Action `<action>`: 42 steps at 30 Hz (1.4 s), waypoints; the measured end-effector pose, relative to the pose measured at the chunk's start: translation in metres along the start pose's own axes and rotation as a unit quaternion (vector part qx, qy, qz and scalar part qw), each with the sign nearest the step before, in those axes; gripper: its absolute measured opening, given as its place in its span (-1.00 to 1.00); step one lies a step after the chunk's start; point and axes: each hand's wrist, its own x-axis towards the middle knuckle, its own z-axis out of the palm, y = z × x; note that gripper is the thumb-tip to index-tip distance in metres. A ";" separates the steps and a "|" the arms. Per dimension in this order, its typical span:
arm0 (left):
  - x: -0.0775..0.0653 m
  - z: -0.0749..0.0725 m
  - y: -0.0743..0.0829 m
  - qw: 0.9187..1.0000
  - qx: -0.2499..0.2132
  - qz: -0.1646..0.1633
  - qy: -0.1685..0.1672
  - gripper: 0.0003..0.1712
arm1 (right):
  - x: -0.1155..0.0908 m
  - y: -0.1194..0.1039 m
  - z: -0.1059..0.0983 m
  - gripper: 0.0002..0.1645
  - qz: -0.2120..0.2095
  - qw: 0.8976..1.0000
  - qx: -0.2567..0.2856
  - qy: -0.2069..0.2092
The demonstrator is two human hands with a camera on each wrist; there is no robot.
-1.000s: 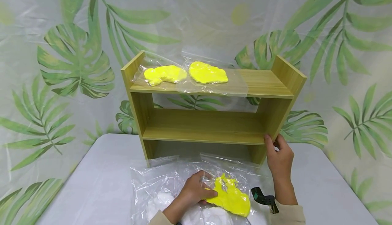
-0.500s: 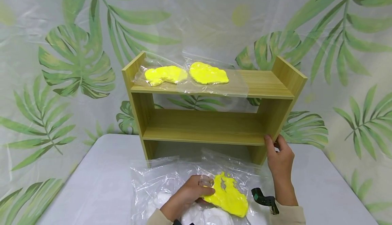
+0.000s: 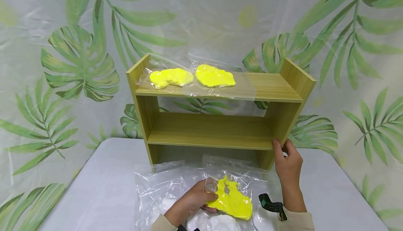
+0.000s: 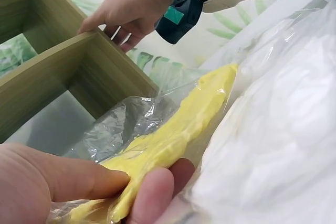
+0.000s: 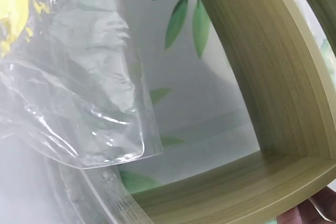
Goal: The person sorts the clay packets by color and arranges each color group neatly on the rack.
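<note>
My left hand (image 3: 196, 200) pinches a clear plastic bag of bright yellow clay (image 3: 234, 203) between thumb and fingers, low in the head view. Close up in the left wrist view, the flattened yellow clay (image 4: 178, 124) tilts upward from the fingertips. My right hand (image 3: 288, 164) grips the right side panel of a small wooden shelf (image 3: 207, 139), its thumb at the front edge and its fingers partly hidden behind. Two more bags of yellow clay (image 3: 214, 76) lie on the shelf's top board.
Clear bags with white clay-like lumps (image 3: 224, 222) lie on the white table (image 3: 104, 185) under and beside my left hand. Behind the shelf hangs a leaf-patterned cloth (image 3: 217, 21). The right wrist view shows loose bag plastic (image 5: 105, 103) in front of the lower shelf opening.
My left hand has shifted slightly left with the bag of yellow clay, whose upper plastic has also moved. The right hand stays on the shelf's side.
</note>
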 end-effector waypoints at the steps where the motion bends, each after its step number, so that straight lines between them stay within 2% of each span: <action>1: 0.000 0.000 0.000 1.000 0.000 -0.002 0.000 -0.56 | 0.000 0.000 0.000 -0.62 0.000 1.000 0.001 0.001; 7: -0.001 -0.002 0.002 1.000 0.004 -0.009 0.004 -0.44 | 0.000 0.001 -0.001 -0.63 -0.004 1.000 0.005 0.002; 13: -0.002 -0.009 0.010 1.000 -0.009 0.017 0.009 -0.42 | -0.001 0.000 -0.001 -0.62 -0.005 1.000 0.006 -0.002; 22: -0.008 -0.017 0.028 0.999 -0.035 0.034 0.006 -0.36 | -0.001 0.000 -0.001 -0.63 -0.008 1.000 0.005 -0.001; 27: -0.011 -0.015 0.034 0.998 -0.049 0.042 -0.005 -0.36 | -0.001 0.001 -0.001 -0.63 -0.011 1.000 0.005 0.000; 35: -0.022 -0.011 0.047 0.997 -0.046 0.053 -0.014 -0.32 | 0.000 0.001 -0.001 -0.62 -0.013 1.000 0.006 0.004; 42: -0.030 -0.006 0.056 0.995 -0.061 0.059 -0.053 -0.34 | -0.001 0.002 0.000 -0.62 -0.016 1.000 0.004 0.004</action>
